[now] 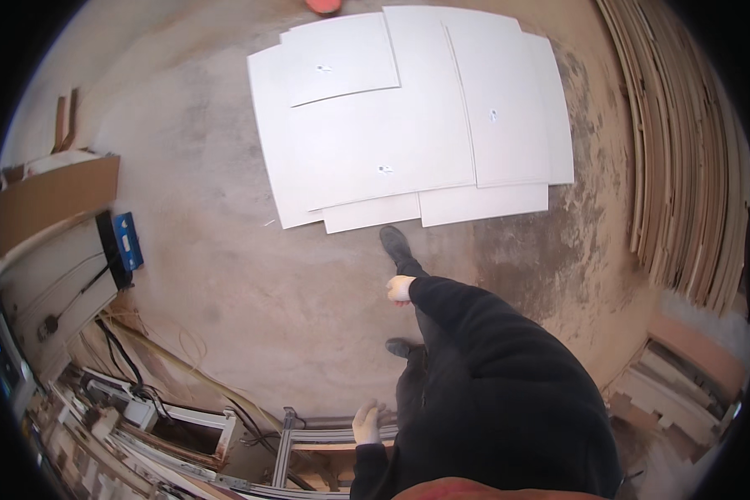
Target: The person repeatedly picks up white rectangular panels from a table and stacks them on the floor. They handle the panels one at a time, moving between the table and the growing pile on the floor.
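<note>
My right hand (400, 289), in a pale glove with a dark sleeve, hangs in front of my body above my legs. Its fingers look curled in, and nothing shows in them. Lower down, my left hand (367, 422), also gloved, is beside my body near a metal frame (285, 446); its fingers are partly extended and hold nothing visible. White panels (367, 137) lie overlapping on the floor ahead, just beyond my front shoe (396, 243). Both hands are apart from the panels.
Long wooden boards (667, 150) are stacked along the right, with shorter wood pieces (675, 387) nearer. At left stand a cardboard box (58, 200) and a blue object (128, 242). Cables (133, 375) and frames lie lower left. A red object (323, 6) sits at the top.
</note>
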### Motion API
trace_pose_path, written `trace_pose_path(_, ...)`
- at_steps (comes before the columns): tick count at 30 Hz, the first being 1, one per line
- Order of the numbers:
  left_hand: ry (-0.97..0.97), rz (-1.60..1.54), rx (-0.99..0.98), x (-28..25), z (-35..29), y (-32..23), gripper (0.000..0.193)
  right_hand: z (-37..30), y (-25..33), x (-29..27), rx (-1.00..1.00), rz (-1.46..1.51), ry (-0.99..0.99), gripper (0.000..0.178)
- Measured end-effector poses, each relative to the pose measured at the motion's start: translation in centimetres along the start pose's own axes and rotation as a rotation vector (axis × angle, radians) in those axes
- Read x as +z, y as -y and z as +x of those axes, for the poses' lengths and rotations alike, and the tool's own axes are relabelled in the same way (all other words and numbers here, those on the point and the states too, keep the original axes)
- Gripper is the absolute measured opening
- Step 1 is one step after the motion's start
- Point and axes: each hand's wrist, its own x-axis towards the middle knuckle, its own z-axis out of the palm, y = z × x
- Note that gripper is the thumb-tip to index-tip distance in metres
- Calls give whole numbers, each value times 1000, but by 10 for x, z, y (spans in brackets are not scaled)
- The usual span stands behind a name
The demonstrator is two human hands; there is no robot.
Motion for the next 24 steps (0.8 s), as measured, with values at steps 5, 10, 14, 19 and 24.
trace_pose_path(5, -109, -70, 14, -31, 19, 58, 34, -51, -26, -41, -58, -706, -97, 28)
trace_pose_path(10, -138, 22, 261, -52, 44, 150, 26, -118, -43, -75, -2, -1156, -384, 23)
trace_pose_path(14, -264, 2, 472, -71, 62, 246, 32, -124, -52, -40, 39, -666, -415, 23)
trace_pose_path(19, -122, -937, 146, -107, 78, 354, 22, -91, -28, 108, 294, -954, -318, 31)
trace_pose_path(24, -409, -833, 331, -165, 69, 463, 26, -13, 48, 325, -388, -1969, -232, 38)
